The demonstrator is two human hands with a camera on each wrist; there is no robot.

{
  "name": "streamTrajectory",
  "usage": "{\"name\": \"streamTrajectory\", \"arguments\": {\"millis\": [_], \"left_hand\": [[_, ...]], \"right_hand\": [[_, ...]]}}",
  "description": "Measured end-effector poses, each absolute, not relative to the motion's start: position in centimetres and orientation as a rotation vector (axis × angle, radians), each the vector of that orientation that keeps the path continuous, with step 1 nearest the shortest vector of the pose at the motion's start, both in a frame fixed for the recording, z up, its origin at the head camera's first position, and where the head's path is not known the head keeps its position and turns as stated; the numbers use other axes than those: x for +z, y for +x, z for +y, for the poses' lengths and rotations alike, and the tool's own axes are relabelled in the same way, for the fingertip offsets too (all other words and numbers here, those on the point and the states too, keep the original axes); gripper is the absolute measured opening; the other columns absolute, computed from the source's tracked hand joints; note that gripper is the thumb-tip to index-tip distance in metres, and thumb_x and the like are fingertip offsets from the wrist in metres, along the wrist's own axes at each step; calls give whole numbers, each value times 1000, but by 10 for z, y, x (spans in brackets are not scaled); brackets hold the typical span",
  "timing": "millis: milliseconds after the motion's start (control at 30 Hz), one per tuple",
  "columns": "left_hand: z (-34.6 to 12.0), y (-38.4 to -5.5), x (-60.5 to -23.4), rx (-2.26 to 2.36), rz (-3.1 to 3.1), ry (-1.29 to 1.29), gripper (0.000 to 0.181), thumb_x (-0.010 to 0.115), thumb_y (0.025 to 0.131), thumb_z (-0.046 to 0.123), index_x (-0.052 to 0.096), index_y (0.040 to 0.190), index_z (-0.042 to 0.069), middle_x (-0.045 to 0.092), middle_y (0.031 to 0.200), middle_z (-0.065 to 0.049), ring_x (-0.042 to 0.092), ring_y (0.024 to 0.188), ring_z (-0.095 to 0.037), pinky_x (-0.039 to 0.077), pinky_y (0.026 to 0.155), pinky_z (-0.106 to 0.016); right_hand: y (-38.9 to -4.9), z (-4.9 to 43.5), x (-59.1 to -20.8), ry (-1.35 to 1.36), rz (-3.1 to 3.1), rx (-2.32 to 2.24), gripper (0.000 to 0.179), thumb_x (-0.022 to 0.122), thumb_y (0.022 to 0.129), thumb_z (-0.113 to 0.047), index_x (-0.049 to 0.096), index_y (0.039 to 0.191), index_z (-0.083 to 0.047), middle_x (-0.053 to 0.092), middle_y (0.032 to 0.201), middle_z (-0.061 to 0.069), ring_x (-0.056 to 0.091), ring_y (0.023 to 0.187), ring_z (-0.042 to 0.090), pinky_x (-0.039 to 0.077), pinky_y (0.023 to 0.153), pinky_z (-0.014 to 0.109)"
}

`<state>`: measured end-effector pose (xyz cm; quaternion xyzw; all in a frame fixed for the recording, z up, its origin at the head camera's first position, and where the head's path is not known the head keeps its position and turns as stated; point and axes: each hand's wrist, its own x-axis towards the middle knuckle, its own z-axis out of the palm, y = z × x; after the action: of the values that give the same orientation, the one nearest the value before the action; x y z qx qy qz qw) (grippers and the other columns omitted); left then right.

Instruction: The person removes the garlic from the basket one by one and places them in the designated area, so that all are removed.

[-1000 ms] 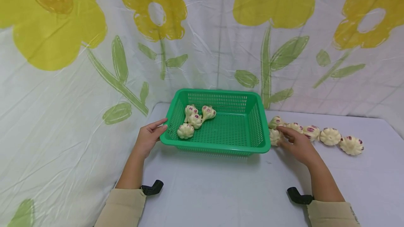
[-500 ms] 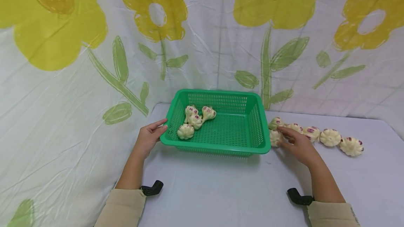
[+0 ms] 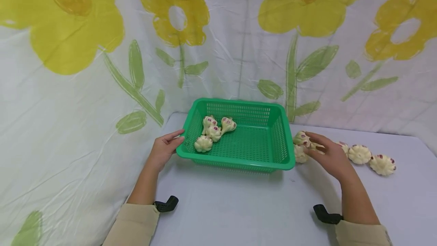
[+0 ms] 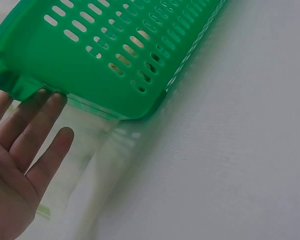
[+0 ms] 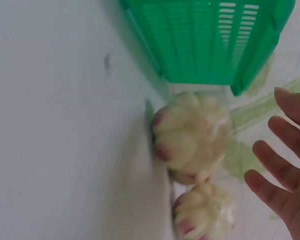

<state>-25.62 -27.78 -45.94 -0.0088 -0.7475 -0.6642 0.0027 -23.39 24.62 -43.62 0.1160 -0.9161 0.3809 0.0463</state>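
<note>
My left hand (image 3: 166, 148) rests at the left end of a green plastic basket (image 3: 235, 162). In the left wrist view its straight fingers touch the underside of the basket's rim. Several garlic bulbs (image 3: 203, 144), cream with purple marks, lie in the left part of the basket. My right hand (image 3: 329, 156) hovers by garlic bulbs right of the basket, fingers spread and holding nothing. One bulb (image 3: 300, 154) lies close against the basket, with another bulb (image 3: 302, 139) behind it. In the right wrist view, the fingers stand apart from the nearest bulb (image 5: 192, 132).
More garlic bulbs continue in a row to the right, ending with one bulb (image 3: 383, 165) at the far right; my right hand partly hides the row. A white table (image 3: 239, 208) lies underneath. A flower-printed curtain (image 3: 225, 63) hangs close behind the basket.
My right hand has lifted slightly and spread its fingers, baring more of the bulbs beside the basket. The left hand keeps its place at the rim. The head view has shifted a little.
</note>
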Motion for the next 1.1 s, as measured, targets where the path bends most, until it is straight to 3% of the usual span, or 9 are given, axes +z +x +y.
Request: {"name": "streamTrajectory", "arguments": {"millis": [333,633,1100], "left_hand": [[-273,-245,-440,-2101,-2354,-21,47,65,97,20,55,138,-1,74,97,11,69,82,-1,58,73,-21],[-270,-239,-432,-2072,-2378,-31,48,66,96,22,56,137,-1,73,111,-7,69,84,-1,58,75,-22],[-269,-239,-431,-2093,-2342,-46,47,67,96,19,56,136,-3,71,94,11,68,80,-2,58,71,-21]], "right_hand": [[-248,191,-400,480,-2651,1227,51,63,98,-30,49,145,-15,53,143,14,52,129,34,46,102,53],[-266,124,-386,765,-2596,1344,50,66,96,-23,52,143,-15,53,143,11,50,131,31,46,104,53],[-283,24,-375,930,-2649,1497,45,66,96,-26,57,139,-16,59,138,6,56,126,27,50,102,43]]}}
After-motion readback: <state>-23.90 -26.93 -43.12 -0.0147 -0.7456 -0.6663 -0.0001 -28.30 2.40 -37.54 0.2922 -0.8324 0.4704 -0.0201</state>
